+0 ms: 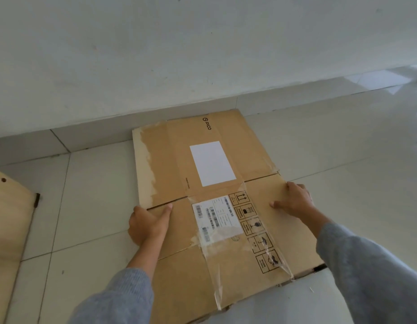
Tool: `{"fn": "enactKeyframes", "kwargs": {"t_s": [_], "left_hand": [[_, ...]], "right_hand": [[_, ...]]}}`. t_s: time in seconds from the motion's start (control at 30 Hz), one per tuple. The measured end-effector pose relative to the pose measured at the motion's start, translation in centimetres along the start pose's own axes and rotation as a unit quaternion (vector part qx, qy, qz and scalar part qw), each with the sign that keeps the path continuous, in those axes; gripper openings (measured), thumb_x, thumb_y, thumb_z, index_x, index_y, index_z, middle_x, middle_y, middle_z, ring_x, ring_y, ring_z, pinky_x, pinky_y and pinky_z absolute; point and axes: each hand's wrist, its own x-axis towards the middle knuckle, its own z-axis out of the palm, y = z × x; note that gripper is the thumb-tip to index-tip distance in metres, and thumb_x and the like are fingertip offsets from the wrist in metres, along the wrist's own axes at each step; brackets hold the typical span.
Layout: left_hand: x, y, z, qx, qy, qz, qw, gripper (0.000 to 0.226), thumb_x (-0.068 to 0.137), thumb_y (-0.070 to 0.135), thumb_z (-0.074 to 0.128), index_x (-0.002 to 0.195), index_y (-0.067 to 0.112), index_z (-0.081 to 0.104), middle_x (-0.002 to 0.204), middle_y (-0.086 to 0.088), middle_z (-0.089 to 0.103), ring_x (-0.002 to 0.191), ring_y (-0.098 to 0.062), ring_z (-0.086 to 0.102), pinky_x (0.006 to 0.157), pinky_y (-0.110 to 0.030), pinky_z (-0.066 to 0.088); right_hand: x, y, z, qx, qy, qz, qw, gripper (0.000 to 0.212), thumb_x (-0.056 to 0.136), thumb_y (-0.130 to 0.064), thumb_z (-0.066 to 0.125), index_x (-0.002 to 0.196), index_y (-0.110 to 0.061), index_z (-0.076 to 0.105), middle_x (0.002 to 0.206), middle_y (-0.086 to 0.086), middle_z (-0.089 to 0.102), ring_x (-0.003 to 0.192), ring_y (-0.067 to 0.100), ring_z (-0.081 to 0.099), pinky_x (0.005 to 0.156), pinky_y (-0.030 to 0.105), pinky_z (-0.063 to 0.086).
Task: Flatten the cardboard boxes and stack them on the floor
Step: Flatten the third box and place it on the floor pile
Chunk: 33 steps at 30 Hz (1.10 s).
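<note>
A flattened brown cardboard box (170, 160) lies on the white tiled floor near the wall, with a blank white label, a barcode label, printed handling symbols and loose clear tape. My left hand (146, 224) grips the box's left edge, thumb on top at the flap seam. My right hand (294, 202) holds the right edge, fingers curled over the side and thumb resting on the top face. Grey sleeves cover both forearms. Whether more cardboard lies beneath this box is hidden.
A pale wooden board (8, 230) with small holes and a dark fitting lies on the floor at the far left. The white wall (156, 54) and its tiled skirting run behind the box. Glossy floor tiles (354, 148) stretch to the right.
</note>
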Motion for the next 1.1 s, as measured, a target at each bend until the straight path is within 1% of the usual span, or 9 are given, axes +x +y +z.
{"fn": "enactKeyframes", "kwargs": {"t_s": [0.13, 0.37, 0.43, 0.57, 0.77, 0.83, 0.9, 1.0, 1.1], "left_hand": [[-0.3, -0.1, 0.6, 0.010, -0.003, 0.008, 1.000, 0.069, 0.072, 0.047, 0.073, 0.112, -0.004, 0.051, 0.116, -0.024, 0.059, 0.107, -0.042, 0.056, 0.083, -0.046, 0.047], [-0.3, -0.5, 1.8, 0.032, 0.000, 0.018, 0.999, 0.069, 0.076, 0.047, 0.067, 0.117, -0.005, 0.048, 0.119, -0.025, 0.058, 0.110, -0.041, 0.055, 0.088, -0.047, 0.045], [-0.1, -0.6, 1.6, 0.035, -0.024, 0.019, 0.999, 0.076, 0.079, 0.048, 0.064, 0.128, -0.005, 0.040, 0.128, -0.025, 0.051, 0.118, -0.041, 0.049, 0.091, -0.048, 0.045], [-0.5, -0.4, 1.2, 0.027, -0.075, 0.018, 0.997, 0.091, 0.087, 0.042, 0.056, 0.146, -0.004, 0.006, 0.149, -0.024, 0.026, 0.134, -0.040, 0.032, 0.103, -0.050, 0.038], [-5.0, -1.0, 1.4, 0.102, -0.055, 0.137, 0.984, 0.079, 0.086, 0.022, 0.058, 0.145, -0.007, 0.013, 0.155, -0.023, 0.012, 0.143, -0.034, 0.017, 0.118, -0.041, 0.022], [-7.3, -1.1, 1.7, 0.092, -0.085, 0.226, 0.966, 0.072, 0.082, 0.020, 0.061, 0.142, 0.000, 0.026, 0.153, -0.016, 0.023, 0.142, -0.031, 0.023, 0.116, -0.042, 0.028], [-9.8, -1.4, 2.1, 0.064, -0.169, 0.336, 0.924, 0.073, 0.076, 0.026, 0.062, 0.140, 0.013, 0.031, 0.150, -0.005, 0.029, 0.140, -0.026, 0.028, 0.112, -0.046, 0.034], [-12.5, -1.8, 2.5, 0.172, -0.283, 0.431, 0.839, 0.111, 0.068, 0.055, 0.066, 0.149, 0.025, -0.004, 0.153, 0.010, -0.020, 0.143, -0.013, -0.017, 0.116, -0.053, -0.007], [-13.9, -2.0, 2.9, 0.316, -0.293, 0.464, 0.774, 0.138, 0.056, 0.062, 0.074, 0.145, 0.018, -0.023, 0.142, 0.002, -0.041, 0.132, -0.022, -0.039, 0.107, -0.057, -0.023]], "right_hand": [[0.7, 0.6, 0.0, 0.012, -0.040, 0.041, 0.998, 0.073, 0.075, -0.035, 0.075, 0.130, -0.002, 0.041, 0.130, 0.018, 0.048, 0.118, 0.033, 0.047, 0.095, 0.041, 0.043], [0.8, 1.0, 0.6, -0.014, -0.033, 0.023, 0.999, 0.072, 0.081, -0.040, 0.067, 0.135, -0.004, 0.035, 0.135, 0.017, 0.046, 0.122, 0.033, 0.046, 0.098, 0.044, 0.042], [0.2, 1.3, 0.6, -0.026, -0.028, 0.006, 0.999, 0.074, 0.082, -0.043, 0.065, 0.135, -0.003, 0.033, 0.135, 0.018, 0.046, 0.123, 0.034, 0.046, 0.099, 0.045, 0.042], [-0.9, 1.5, 0.2, -0.006, -0.004, -0.029, 1.000, 0.076, 0.082, -0.040, 0.065, 0.137, -0.002, 0.030, 0.137, 0.019, 0.043, 0.125, 0.035, 0.043, 0.100, 0.046, 0.040], [-2.5, 2.1, -0.9, -0.076, -0.009, -0.128, 0.989, 0.082, 0.083, -0.025, 0.067, 0.144, 0.001, 0.018, 0.150, 0.018, 0.026, 0.138, 0.032, 0.029, 0.111, 0.042, 0.030], [-3.9, 2.4, -0.7, -0.116, -0.045, -0.190, 0.974, 0.080, 0.084, -0.022, 0.066, 0.145, -0.002, 0.018, 0.153, 0.015, 0.022, 0.140, 0.030, 0.026, 0.114, 0.038, 0.025], [-5.7, 2.8, -0.2, -0.151, -0.116, -0.284, 0.940, 0.083, 0.083, -0.023, 0.067, 0.147, -0.006, 0.016, 0.156, 0.010, 0.016, 0.142, 0.027, 0.021, 0.116, 0.033, 0.019], [-7.9, 3.0, 0.4, -0.248, -0.192, -0.388, 0.867, 0.105, 0.075, -0.041, 0.072, 0.149, -0.013, 0.003, 0.159, 0.009, -0.001, 0.146, 0.027, 0.008, 0.118, 0.038, 0.009], [-8.6, 3.4, 1.4, -0.366, -0.186, -0.401, 0.819, 0.129, 0.063, -0.056, 0.075, 0.148, -0.018, -0.015, 0.155, 0.012, -0.024, 0.144, 0.029, -0.017, 0.117, 0.053, -0.001]]}}
